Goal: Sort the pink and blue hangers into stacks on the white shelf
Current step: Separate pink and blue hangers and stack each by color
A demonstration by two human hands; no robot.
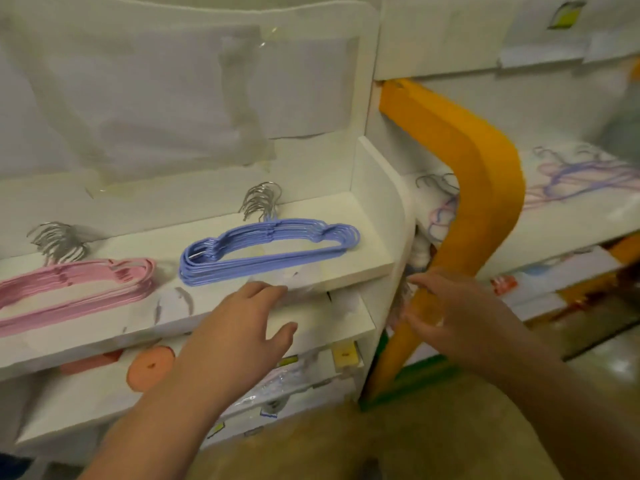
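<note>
STEP: sorting judged near its end | STACKS: blue hangers (270,249) are laid on the white shelf (363,268); pink hangers (74,289) left of the blue stack, apart | GRIP: left hand (239,337) spread below the blue stack, nothing held; right hand (464,317) relaxed, nothing held | NEXT: loose hangers (581,178) right of the blue stack are probably to be fetched.

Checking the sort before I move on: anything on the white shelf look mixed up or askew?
Nothing stands out. The pink hanger stack and blue hanger stack lie apart on the white shelf, each one colour, hooks pointing back.
</note>
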